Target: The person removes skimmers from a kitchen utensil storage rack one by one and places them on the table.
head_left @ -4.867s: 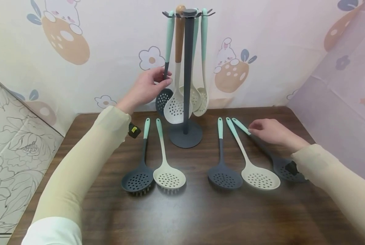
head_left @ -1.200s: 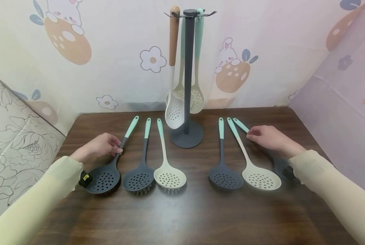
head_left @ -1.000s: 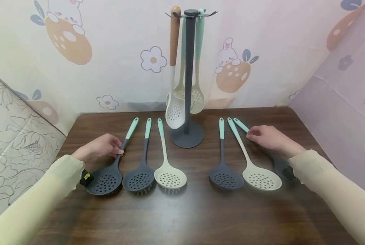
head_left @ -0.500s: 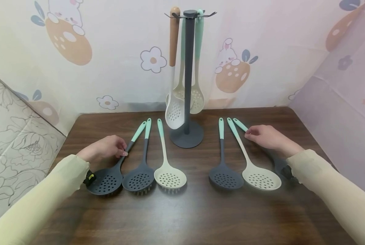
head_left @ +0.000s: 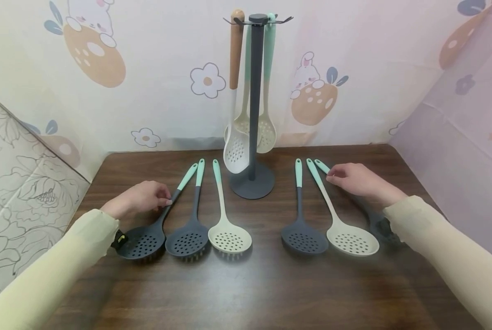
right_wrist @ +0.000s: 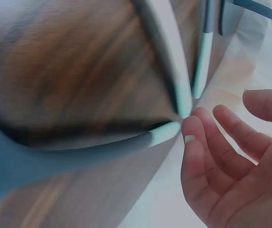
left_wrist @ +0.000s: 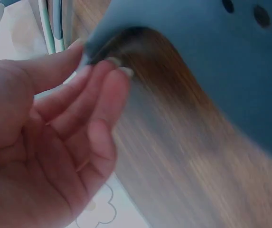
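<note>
My left hand (head_left: 147, 197) pinches the grey neck of a dark skimmer (head_left: 144, 242) with a mint handle, which lies at the left of the table. Its handle end reaches close to a second dark skimmer (head_left: 187, 240), followed by a cream one (head_left: 229, 238). On the right, a dark skimmer (head_left: 304, 238), a cream skimmer (head_left: 353, 240) and another dark skimmer (head_left: 371, 215) lie fanned out. Over that last one hovers my right hand (head_left: 359, 181), its sleeve covering part of the skimmer. In the right wrist view, thumb and fingers stand apart beside the mint handle tips (right_wrist: 166, 133).
A dark utensil stand (head_left: 252, 183) rises at the back middle. From its hooks hang a white slotted ladle (head_left: 235, 153) with a wooden handle and a few cream, mint-handled utensils (head_left: 266, 133). A patterned cloth (head_left: 159, 68) covers the wall behind the table.
The left hand took the dark skimmer off the stand and laid it at the left, then swung its handle rightward. The right hand has shifted slightly up and left from the right skimmer's handle.
</note>
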Motion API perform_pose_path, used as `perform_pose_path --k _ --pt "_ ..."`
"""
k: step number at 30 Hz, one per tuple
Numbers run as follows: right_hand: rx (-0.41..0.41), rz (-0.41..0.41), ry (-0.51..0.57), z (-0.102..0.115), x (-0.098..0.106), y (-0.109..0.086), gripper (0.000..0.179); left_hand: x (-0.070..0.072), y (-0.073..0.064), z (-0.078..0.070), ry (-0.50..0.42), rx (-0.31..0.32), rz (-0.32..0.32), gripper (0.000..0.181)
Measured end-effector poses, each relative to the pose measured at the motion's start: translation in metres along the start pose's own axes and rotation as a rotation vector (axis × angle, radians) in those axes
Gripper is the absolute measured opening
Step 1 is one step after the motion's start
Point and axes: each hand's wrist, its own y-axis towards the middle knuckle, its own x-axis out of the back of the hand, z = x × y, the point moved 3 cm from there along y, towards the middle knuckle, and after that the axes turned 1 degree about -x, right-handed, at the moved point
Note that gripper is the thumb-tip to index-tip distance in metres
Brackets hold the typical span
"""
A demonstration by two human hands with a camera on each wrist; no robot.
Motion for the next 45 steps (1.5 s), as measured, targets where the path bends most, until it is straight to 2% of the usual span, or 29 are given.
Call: perform_pose_path --k 4,9,14,17,20,23,28,32,36,39,45 --pt "0.022 -0.021 -0.035 0.011 0.011 0.008 0.033 0.006 -0.002 -0.004 0.056 -0.020 -0.042 0.020" --pt "0.046 -0.054 -0.039 0.035 0.031 0.017 0.036 0.010 -0.002 -0.008 0.128 -0.029 -0.044 0.036" --pt "0.095 -0.067 -0.003 0.067 0.054 0.022 0.037 0.009 -0.002 -0.010 0.157 0.011 0.022 0.054" --pt "0.110 -0.099 0.023 0.084 0.068 0.025 0.036 0.009 -0.001 -0.010 0.183 0.019 0.043 0.055" --pt "0.126 -0.146 0.046 0.099 0.080 0.028 0.037 0.014 -0.002 -0.012 0.180 0.017 0.010 0.053" --pt "0.163 -0.202 0.050 0.113 0.090 0.034 0.035 0.021 -0.007 -0.017 0.157 -0.007 -0.054 0.051" --pt "0.206 -0.271 0.083 0.137 0.101 0.048 0.032 0.033 -0.014 -0.032 0.114 -0.080 -0.153 0.038" --pt "0.147 -0.284 0.158 0.158 0.106 0.057 0.040 0.037 -0.016 -0.054 0.083 -0.144 -0.206 0.027" --pt "0.115 -0.312 0.222 0.175 0.105 0.066 0.049 0.034 -0.018 -0.078 0.049 -0.184 -0.245 0.026" --pt "0.125 -0.323 0.277 0.182 0.105 0.073 0.053 0.029 -0.020 -0.091 0.036 -0.208 -0.260 0.027" --pt "0.154 -0.288 0.411 0.181 0.102 0.082 0.050 0.024 -0.023 -0.106 0.048 -0.259 -0.275 0.024"
